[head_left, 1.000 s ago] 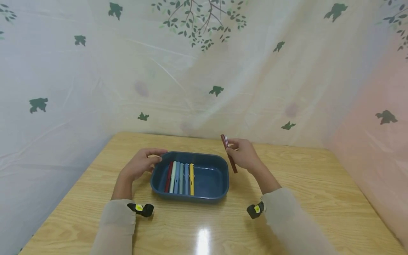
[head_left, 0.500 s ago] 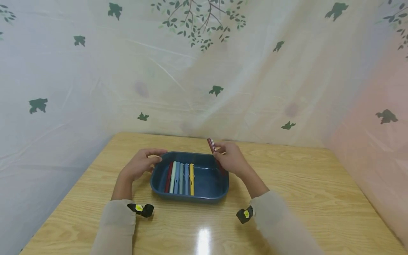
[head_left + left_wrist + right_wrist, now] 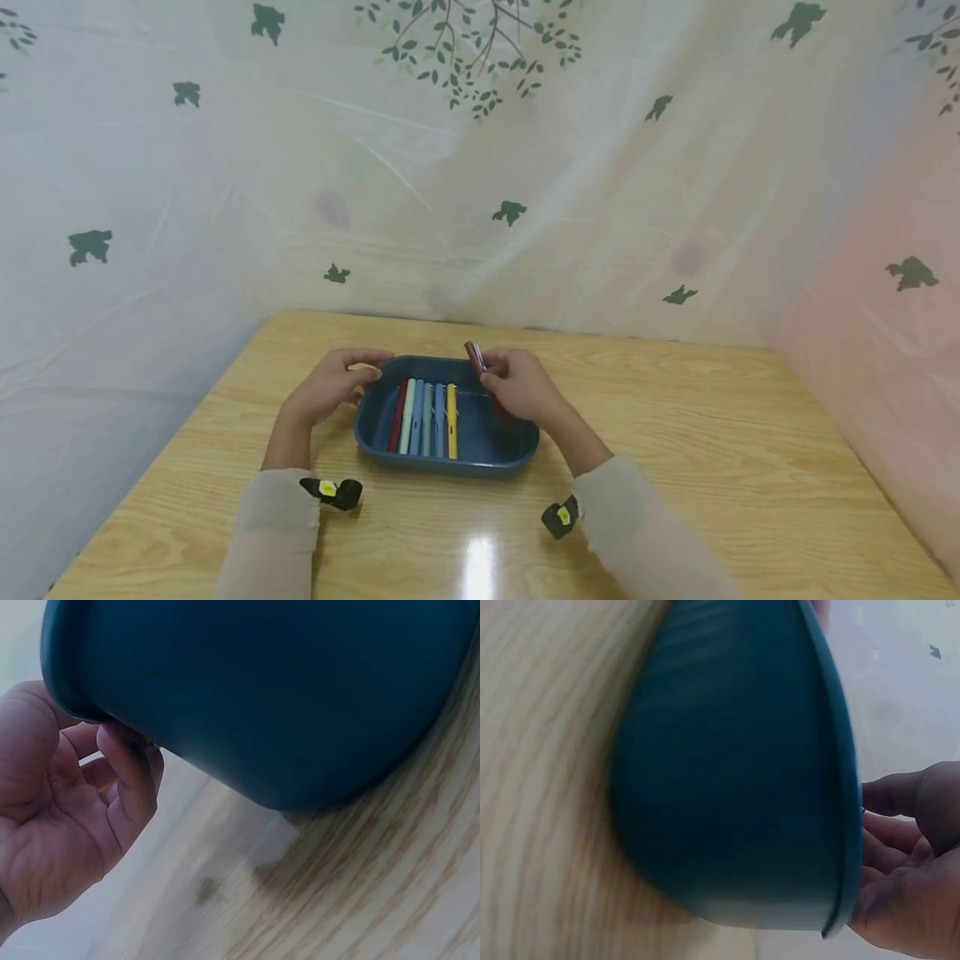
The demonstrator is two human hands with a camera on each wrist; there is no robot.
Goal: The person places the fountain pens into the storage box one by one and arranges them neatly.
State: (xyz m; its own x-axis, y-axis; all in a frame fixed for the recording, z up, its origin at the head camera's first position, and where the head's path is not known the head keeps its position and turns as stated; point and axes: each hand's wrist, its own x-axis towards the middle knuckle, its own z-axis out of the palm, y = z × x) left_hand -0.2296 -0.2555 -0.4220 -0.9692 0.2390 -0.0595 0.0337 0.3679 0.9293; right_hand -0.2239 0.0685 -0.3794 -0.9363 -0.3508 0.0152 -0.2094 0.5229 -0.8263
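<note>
A dark blue rectangular dish (image 3: pixel 465 469) stands on the table, its outer wall (image 3: pixel 277 697) large in the left wrist view. Inside, at its left side, several capped pens (image 3: pixel 417 417) lie in a row: dark red, pale green, blues, and a yellow pen (image 3: pixel 452 421) at the right end. My left hand (image 3: pixel 330 387) holds the dish's left rim, thumb at the edge and fingers curled against the outside. Over the right part of the dish, my right hand (image 3: pixel 525 385) pinches a dark red pen (image 3: pixel 474 357), tilted, its lower end inside the dish. The dish wall hides this pen in the right wrist view.
The dish rests on a light wooden table (image 3: pixel 712 433). A pale curtain (image 3: pixel 420 192) printed with leaves and birds hangs behind it and at both sides. Small black cameras (image 3: pixel 345 494) are strapped at both wrists.
My right hand has carried the dark red pen leftward, from beyond the dish's right edge to over its inside, lowering it. My left hand and the row of pens have stayed still.
</note>
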